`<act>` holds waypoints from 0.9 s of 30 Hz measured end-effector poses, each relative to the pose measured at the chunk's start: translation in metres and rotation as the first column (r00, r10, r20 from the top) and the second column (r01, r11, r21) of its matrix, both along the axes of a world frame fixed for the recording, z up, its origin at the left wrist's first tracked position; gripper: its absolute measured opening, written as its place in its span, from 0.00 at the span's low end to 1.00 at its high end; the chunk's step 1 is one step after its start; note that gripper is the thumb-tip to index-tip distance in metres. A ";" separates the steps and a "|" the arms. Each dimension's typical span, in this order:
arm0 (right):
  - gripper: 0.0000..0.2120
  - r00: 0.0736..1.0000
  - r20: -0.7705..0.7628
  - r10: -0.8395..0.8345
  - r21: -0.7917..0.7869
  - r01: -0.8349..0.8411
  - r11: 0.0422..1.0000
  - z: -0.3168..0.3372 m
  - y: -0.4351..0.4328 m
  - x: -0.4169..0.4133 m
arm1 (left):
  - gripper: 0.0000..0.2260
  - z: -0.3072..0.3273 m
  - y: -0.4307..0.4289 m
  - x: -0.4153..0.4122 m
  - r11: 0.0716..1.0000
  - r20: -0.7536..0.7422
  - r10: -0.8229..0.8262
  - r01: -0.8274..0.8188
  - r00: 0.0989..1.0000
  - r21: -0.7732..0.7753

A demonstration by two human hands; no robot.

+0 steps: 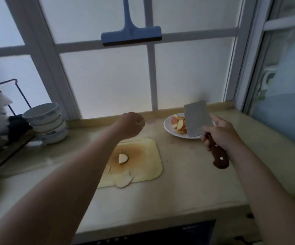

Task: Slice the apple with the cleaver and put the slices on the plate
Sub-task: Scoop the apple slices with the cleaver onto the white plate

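Observation:
My right hand (219,133) grips the brown handle of the cleaver (197,119), whose grey blade stands raised in front of the white plate (168,127). Several red-skinned apple slices (179,124) lie on that plate, partly hidden by the blade. My left hand (133,124) hovers above the far edge of the yellow cutting board (148,156) with its fingers curled; nothing shows in it. A small apple piece (123,158) sits on the board, and a few pale slices (122,180) lie at its near edge, partly under my left forearm.
A stack of white bowls (45,122) stands at the back left beside a black wire rack (7,138). A blue squeegee (131,33) hangs on the frosted window. A dark stove edge (160,234) runs along the bottom.

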State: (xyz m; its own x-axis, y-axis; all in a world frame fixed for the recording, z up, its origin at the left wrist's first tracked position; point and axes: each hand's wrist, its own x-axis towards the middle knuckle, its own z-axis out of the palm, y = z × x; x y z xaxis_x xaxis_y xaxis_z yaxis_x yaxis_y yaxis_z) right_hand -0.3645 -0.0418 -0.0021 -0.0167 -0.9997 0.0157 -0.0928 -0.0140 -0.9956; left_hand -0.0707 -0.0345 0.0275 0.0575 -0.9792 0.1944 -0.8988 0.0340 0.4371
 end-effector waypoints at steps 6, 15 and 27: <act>0.33 0.987 -0.037 0.154 0.042 -0.152 0.987 -0.022 0.043 0.054 | 0.10 -0.025 0.052 0.041 0.997 -0.035 0.067 -0.066 0.997 0.031; 0.28 0.948 -0.073 0.309 0.149 -0.296 0.944 -0.038 0.099 0.107 | 0.45 -0.079 0.121 0.072 0.958 0.005 -0.085 0.080 0.996 0.276; 0.31 0.941 -0.119 0.318 0.193 -0.292 0.937 -0.049 0.096 0.122 | 0.30 -0.099 0.125 0.067 0.993 0.094 0.009 -0.020 0.995 0.115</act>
